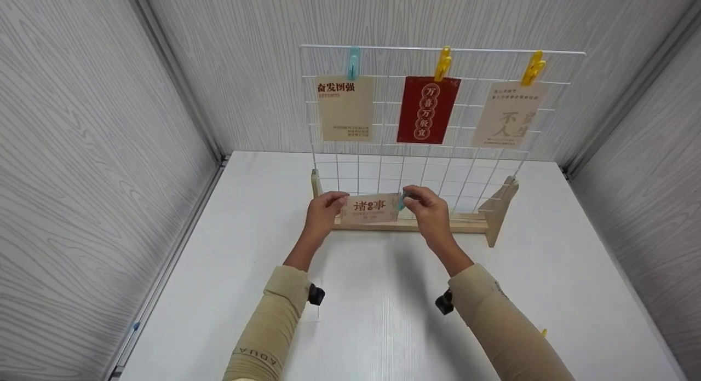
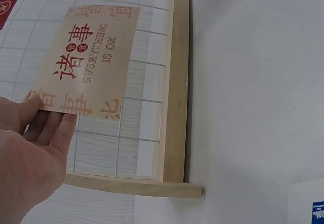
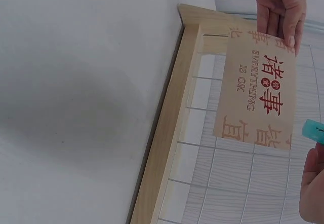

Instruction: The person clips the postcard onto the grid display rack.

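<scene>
My left hand (image 1: 324, 210) pinches the left edge of a beige card (image 2: 96, 62) with red lettering, thumb in front and fingers behind. The card is held sideways in front of the lower part of a white wire grid (image 2: 119, 148). At the card's right end, my right hand (image 1: 429, 208) grips a light blue clothes peg (image 3: 314, 131) between thumb and fingers. In the right wrist view the peg stands a little apart from the card's edge, and much of that hand is cut off by the frame.
The grid stands in a wooden base (image 1: 411, 226). Along its top hang a beige card (image 1: 346, 110) on a blue peg (image 1: 354, 63), a red card (image 1: 429, 110) and a pale card (image 1: 509, 115) on yellow pegs (image 1: 533, 68). A white table (image 1: 263, 206) lies below, with grey walls around.
</scene>
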`<state>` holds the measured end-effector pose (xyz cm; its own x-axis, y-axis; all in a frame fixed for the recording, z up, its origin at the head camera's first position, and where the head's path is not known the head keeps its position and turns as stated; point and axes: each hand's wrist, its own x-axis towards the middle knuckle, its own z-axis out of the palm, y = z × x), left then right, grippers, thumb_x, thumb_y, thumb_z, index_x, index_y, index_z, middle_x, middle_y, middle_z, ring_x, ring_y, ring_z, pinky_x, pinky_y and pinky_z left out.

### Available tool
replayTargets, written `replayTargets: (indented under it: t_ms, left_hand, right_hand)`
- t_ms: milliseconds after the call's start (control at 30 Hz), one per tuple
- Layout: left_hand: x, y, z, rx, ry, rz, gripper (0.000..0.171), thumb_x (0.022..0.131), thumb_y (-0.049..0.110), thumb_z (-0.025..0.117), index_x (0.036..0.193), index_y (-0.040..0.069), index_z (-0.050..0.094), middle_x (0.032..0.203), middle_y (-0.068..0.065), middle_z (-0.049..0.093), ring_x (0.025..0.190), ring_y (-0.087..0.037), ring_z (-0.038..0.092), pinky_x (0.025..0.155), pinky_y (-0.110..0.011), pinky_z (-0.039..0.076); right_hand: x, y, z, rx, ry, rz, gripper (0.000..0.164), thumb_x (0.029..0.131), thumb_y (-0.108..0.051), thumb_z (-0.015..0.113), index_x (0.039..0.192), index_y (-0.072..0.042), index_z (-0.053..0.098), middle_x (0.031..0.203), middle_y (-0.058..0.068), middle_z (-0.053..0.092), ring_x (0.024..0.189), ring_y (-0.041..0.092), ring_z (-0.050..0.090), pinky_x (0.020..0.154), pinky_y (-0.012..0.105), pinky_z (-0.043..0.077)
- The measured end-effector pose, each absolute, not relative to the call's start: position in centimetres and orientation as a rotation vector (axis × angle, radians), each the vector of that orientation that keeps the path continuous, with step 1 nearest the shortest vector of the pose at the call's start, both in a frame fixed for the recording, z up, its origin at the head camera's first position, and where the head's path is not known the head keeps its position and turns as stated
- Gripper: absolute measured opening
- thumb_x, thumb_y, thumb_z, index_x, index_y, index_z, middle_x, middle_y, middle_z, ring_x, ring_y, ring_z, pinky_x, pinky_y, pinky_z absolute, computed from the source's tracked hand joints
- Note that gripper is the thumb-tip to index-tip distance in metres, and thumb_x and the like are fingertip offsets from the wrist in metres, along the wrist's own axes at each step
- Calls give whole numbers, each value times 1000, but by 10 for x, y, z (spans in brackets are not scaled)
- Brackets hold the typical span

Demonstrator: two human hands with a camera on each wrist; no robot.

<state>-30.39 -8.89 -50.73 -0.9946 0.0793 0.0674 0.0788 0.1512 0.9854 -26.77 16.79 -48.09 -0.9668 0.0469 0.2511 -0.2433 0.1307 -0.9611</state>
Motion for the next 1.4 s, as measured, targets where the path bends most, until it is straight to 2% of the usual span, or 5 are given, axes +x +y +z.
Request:
replayTargets:
  t_ms: [300,567,900,1233,1400]
  left_hand:
    - [-310,-87,-503,138,2408,2017,21,104,21,58,118,11,71,116,-4,70,110,-17,65,98,-33,54]
    - [-317,-87,-502,142,2440,2060,21,103,19,58,117,9,70,116,-4,70,110,-17,65,97,-32,54]
    - [-324,-81,-501,62,2511,2015,22,103,19,58,118,9,71,114,-5,71,107,-16,65,95,-31,54]
    - [-328,-84,-499,48,2521,2026,21,103,19,59,116,8,71,113,-5,71,107,-16,65,95,-32,54]
    - [-328,-84,-496,56,2517,2034,22,103,19,59,117,7,70,114,-6,70,108,-17,65,96,-32,54]
  right_hand:
    - [-283,159,-478,259,-2222,1867,34,97,-13,68,131,-14,65,122,9,65,113,18,59,95,28,49]
    - [-294,144,-478,224,-2161,1930,32,95,-8,69,127,-5,68,126,16,66,117,20,60,95,24,49]
    - [-285,120,-451,157,-2044,1931,22,93,3,67,114,7,71,117,26,69,105,21,66,86,17,54]
    - [-289,104,-447,117,-2025,1906,22,93,4,66,115,6,71,118,23,68,109,23,65,92,22,55]
    - [-307,102,-465,90,-2007,1905,21,94,2,66,114,4,71,119,21,68,113,24,64,98,28,54]
